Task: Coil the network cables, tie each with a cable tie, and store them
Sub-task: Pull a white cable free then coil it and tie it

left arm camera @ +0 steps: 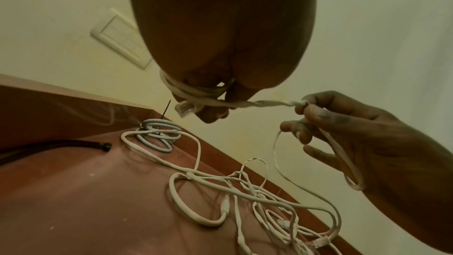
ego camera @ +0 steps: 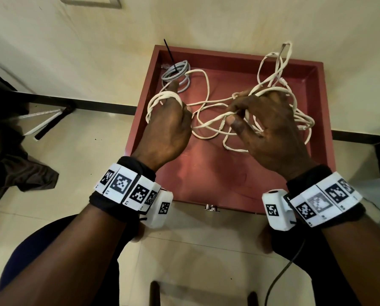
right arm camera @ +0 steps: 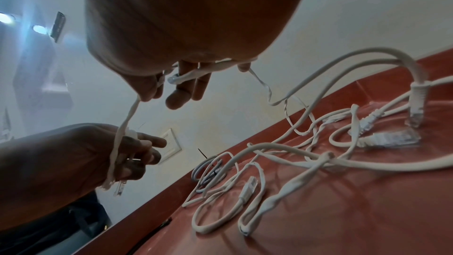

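currently we hold the white cable above the red tray: left hand wears its coils, right hand pinches a loop; the tied grey cable lies in the tray's far-left corner.

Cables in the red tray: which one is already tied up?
The small grey coiled cable in the red wooden tray's far left corner, cinched by a black cable tie. The white cables are loose.

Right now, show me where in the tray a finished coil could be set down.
The near half of the tray, between the wrists and up to the front rim, is bare. The far left corner holds the tied grey coil. The middle and far right are crowded with loose white cable.
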